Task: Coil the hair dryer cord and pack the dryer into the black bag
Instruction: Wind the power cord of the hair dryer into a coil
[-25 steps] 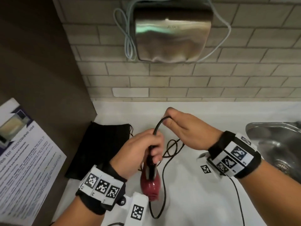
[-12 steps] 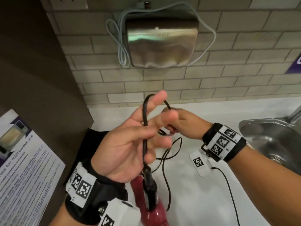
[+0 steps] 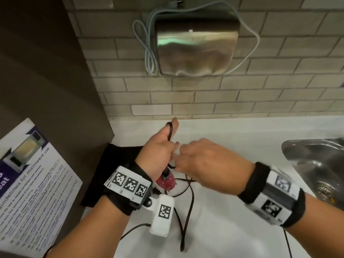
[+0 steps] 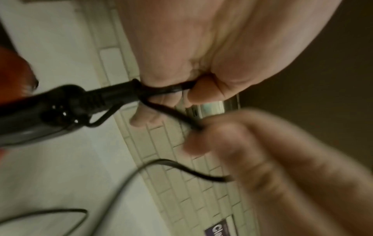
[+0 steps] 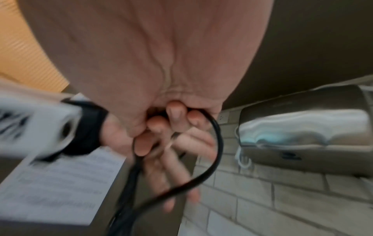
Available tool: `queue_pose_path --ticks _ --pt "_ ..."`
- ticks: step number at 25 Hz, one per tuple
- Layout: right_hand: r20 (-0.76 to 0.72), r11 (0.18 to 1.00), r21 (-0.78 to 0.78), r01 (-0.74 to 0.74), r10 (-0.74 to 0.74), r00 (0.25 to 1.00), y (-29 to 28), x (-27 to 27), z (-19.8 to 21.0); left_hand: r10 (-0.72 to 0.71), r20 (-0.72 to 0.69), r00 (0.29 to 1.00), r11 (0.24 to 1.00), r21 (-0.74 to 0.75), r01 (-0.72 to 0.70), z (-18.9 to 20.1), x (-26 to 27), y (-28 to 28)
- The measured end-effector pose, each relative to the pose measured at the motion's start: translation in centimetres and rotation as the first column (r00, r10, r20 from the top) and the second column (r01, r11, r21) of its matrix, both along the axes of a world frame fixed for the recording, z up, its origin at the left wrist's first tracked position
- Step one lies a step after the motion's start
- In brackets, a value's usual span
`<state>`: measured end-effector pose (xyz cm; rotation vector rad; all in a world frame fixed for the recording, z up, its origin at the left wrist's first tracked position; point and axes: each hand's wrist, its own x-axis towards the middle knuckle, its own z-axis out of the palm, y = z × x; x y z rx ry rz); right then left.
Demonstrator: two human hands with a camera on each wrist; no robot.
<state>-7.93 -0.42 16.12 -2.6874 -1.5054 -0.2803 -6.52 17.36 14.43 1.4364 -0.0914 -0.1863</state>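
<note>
At nine o'clock of our hands the flat black fabric bag [image 3: 115, 164] lies on the white counter [image 3: 232, 146], nothing visibly inside; the steel sink [image 3: 316, 161] sits at three o'clock. The red hair dryer with its black handle [image 3: 165, 180] hangs beneath our left hand [image 3: 158, 151], which grips a loop of thin black cord [image 3: 188, 216]. Our right hand [image 3: 206, 162] pinches the cord. We should keep loops even and slack untangled.

Left hand [image 3: 158, 151] and right hand [image 3: 206, 162] curled, touching.
</note>
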Motion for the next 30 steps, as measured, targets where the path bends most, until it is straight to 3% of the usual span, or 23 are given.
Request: queue_pose_path --ticks 5,8,10,13,16,20,22,25,28,30 --pt "-0.305 0.968 0.18 0.173 -0.112 0.946 -1.4 3.6 5.2 -0.022 -0.038 0.999 0.989 0.147 0.028 1.1 -1.1 -1.8" --pt "-0.473 0.926 0.225 0.302 -0.167 0.865 -2.5 4.9 5.3 -0.082 0.0 0.997 0.977 0.199 0.08 0.5 -1.1 -1.9" --pt "-0.511 0.908 0.245 0.341 -0.178 0.841 -3.0 5.8 4.5 -0.124 -0.072 0.99 0.979 0.154 0.134 -0.1 -1.3 -1.9" --pt "-0.561 0.85 0.332 0.409 -0.171 0.81 -3.6 7.4 2.1 -0.226 -0.215 0.95 0.974 -0.036 0.224 -0.1 -1.1 -1.6" --pt "-0.651 0.779 0.39 0.491 -0.143 0.745 -2.8 7.7 0.1 -0.386 -0.273 0.881 0.905 -0.298 0.304 0.1 -0.5 -1.3" --pt "-0.749 0.655 0.488 0.577 -0.024 0.662 -0.1 5.4 -3.0 -0.572 -0.135 0.809 0.663 -0.658 0.359 0.0 -0.1 -0.9" --pt "-0.704 0.697 0.461 0.55 -0.09 0.705 1.1 3.4 -4.2 -0.523 -0.054 0.851 0.617 -0.713 0.334 0.8 0.2 -0.7" --pt "-0.611 0.857 0.304 0.417 -0.16 0.775 2.1 0.8 -4.9 -0.262 -0.019 0.965 0.79 -0.579 0.203 1.7 0.8 -0.1" --pt "-0.552 0.944 0.167 0.285 -0.15 0.82 2.0 -0.8 -3.0 -0.095 0.038 0.995 0.933 -0.346 0.102 1.5 0.7 -0.1" --pt "-0.556 0.966 0.08 0.247 -0.163 0.815 1.5 -1.1 -1.6 -0.015 0.106 0.994 0.995 -0.095 0.026 0.7 0.3 -0.2"
